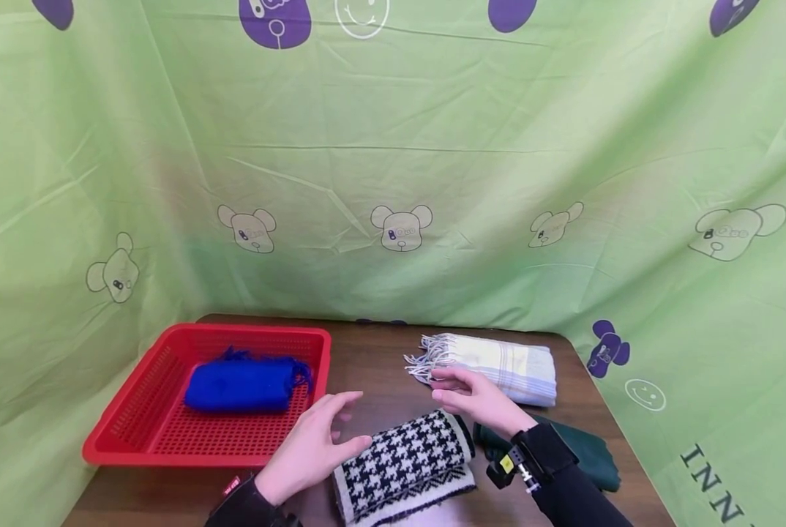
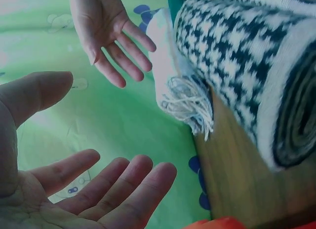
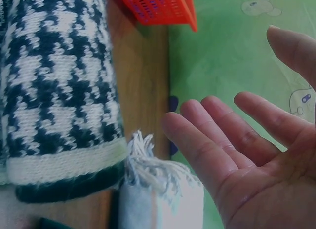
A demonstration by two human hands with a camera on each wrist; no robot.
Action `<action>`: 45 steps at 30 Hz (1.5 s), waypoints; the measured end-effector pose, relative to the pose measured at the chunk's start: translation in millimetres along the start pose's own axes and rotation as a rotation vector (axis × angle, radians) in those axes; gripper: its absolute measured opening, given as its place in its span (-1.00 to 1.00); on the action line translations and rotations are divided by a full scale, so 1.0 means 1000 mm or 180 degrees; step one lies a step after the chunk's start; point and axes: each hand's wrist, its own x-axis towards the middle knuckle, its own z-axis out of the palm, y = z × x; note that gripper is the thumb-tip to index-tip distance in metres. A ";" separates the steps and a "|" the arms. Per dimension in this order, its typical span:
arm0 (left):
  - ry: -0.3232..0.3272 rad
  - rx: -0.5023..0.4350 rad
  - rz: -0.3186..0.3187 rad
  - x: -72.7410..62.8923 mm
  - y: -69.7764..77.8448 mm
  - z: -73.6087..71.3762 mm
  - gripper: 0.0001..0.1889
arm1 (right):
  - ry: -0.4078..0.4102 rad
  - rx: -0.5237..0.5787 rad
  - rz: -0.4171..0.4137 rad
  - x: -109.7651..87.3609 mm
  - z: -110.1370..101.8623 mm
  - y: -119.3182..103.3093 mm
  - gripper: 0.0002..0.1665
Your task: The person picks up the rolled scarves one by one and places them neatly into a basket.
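Observation:
A black-and-white houndstooth scarf (image 1: 406, 461), rolled up with a flap at its near side, lies on the table between both hands. Its spiral end shows in the left wrist view, where the scarf (image 2: 232, 51) is close by. My left hand (image 1: 314, 446) hovers at the scarf's left end, fingers spread and holding nothing. Above the scarf's right end is my right hand (image 1: 478, 399), also with nothing in it and its fingers loosely extended. In the right wrist view the right hand's palm (image 3: 256, 165) is apart from the scarf (image 3: 61, 91).
A red plastic basket (image 1: 123, 439) stands at left with a folded blue scarf (image 1: 241, 384) inside. At the back right lies a white and light-blue fringed scarf (image 1: 505, 366). A dark green folded cloth (image 1: 584, 454) lies behind the right forearm. Green printed curtain (image 1: 393, 161) encloses the table (image 1: 373, 351).

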 end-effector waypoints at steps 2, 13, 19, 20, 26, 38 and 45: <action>-0.0015 -0.0011 0.0010 -0.004 -0.001 0.003 -0.32 | 0.0010 0.0019 0.0012 -0.002 -0.001 0.003 -0.29; 0.0063 0.0056 0.0044 -0.029 -0.012 0.014 -0.30 | 0.0146 0.0099 0.0092 -0.016 -0.003 0.011 -0.30; 0.0050 -0.0011 -0.0161 -0.038 -0.015 0.017 -0.30 | 0.0229 0.0205 0.0169 -0.022 -0.006 0.018 -0.29; 0.0054 -0.0014 -0.0194 -0.039 -0.016 0.018 -0.29 | 0.0247 0.0219 0.0190 -0.022 -0.006 0.019 -0.28; 0.0349 -0.0024 -0.0083 -0.051 -0.025 0.031 -0.29 | 0.0333 0.0272 0.0335 -0.027 -0.006 0.025 -0.21; 0.0695 -0.0134 -0.0247 -0.068 -0.035 0.051 -0.28 | 0.0450 0.0298 0.0369 -0.034 -0.004 0.034 -0.26; 0.0803 -0.0220 -0.0398 -0.077 -0.041 0.058 -0.24 | 0.0586 0.0267 0.0452 -0.036 -0.001 0.040 -0.31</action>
